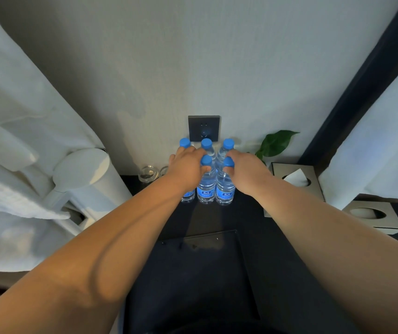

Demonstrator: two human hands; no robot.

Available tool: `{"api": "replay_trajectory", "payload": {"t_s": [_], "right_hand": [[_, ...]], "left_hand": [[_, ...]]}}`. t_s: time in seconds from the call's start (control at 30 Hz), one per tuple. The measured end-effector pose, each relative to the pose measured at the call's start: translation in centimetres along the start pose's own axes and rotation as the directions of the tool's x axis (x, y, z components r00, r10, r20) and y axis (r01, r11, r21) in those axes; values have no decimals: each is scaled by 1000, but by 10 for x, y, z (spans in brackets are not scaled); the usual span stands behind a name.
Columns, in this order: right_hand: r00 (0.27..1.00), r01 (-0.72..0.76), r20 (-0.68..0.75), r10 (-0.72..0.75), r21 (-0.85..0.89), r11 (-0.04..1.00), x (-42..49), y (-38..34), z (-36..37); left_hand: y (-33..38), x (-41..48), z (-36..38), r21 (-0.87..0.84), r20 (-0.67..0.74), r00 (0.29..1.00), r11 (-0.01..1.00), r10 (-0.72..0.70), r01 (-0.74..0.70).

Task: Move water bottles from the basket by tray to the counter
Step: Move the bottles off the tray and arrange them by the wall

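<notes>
Nearest, a dark tray (194, 235) lay flat on the black counter (248, 214), with both bare forearms stretched over it. Beyond the tray, five water bottles (228, 143) with blue caps stood upright in a tight cluster on the counter by the wall. The left hand (188, 165) was curled round the neck of the front left bottle (206, 186), thumb just under its cap. The right hand (243, 169) gripped the front right bottle (225, 189) the same way. Behind them a dark wall socket (204, 128) sat on the pale wall.
</notes>
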State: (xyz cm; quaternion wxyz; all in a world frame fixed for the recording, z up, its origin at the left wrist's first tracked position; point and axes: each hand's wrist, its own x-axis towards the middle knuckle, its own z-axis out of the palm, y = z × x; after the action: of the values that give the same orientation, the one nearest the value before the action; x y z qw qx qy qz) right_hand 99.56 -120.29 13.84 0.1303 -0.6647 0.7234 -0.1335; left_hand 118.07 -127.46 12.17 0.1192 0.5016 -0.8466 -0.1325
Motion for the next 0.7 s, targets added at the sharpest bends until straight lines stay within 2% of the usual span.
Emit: {"api": "replay_trajectory", "payload": {"t_s": [0.43,0.7], "right_hand": [[1000,15,-11,-16,-6,1000,-1,1,2],[1000,-10,3,10,-17,1000,4,1,2]], "left_hand": [[-5,0,1,-11,20,999,999,-51,51],[-9,-2,-4,27,7,1000,1000,-16,16]]}}
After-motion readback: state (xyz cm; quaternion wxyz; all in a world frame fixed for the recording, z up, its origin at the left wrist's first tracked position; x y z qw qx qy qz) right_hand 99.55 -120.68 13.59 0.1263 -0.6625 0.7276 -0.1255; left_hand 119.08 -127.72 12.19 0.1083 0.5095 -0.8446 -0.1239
